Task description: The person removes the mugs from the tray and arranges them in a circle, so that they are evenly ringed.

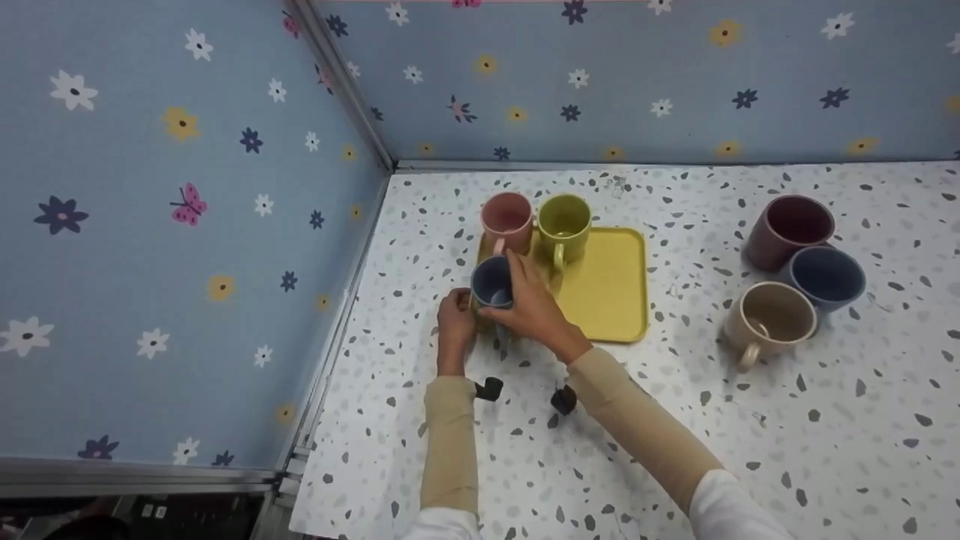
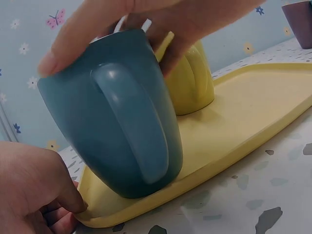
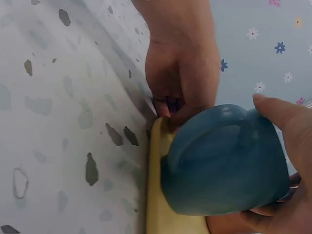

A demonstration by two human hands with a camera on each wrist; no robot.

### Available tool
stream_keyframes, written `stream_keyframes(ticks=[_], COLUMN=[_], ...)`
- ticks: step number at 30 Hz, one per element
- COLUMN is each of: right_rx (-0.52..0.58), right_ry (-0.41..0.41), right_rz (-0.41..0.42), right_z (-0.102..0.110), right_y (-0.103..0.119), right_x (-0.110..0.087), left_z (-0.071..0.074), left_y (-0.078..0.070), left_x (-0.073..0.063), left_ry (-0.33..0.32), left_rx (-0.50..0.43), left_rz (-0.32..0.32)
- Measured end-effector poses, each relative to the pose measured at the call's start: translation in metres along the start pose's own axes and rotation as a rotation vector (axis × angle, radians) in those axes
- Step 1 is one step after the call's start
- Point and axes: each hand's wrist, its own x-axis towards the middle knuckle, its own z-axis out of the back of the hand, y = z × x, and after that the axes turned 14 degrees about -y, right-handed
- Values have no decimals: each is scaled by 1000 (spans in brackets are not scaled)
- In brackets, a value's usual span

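Note:
My right hand grips a blue mug around its rim, thumb on the near side and fingers on the far side. The mug is over the near left corner of a yellow tray, its base right at the tray's surface and its handle facing my body. At that same corner my left hand pinches the tray's edge between thumb and curled fingers. Behind the blue mug, a pink mug and a yellow-green mug stand side by side at the tray's back, handles toward me.
Off to the right, a maroon mug, a second blue mug and a beige mug stand close together on the speckled table. Flowered panels rise along the table's back and left edges.

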Motion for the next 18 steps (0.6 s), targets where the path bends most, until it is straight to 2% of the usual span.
stream_keyframes(ticks=[3,8,18], right_rx=[-5,55,173], right_ry=[-7,-45,-124], right_rz=[-7,-5,50], right_z=[-1,0,4], right_y=[-3,-9,-19], right_x=[-2,-6,-23], left_z=[-1,-3,-2], left_y=[0,0,0], left_x=[1,0,-1], left_ry=[-5,-2,-15], left_rx=[2,-8,-43], left_rz=[-8,-6,-6])
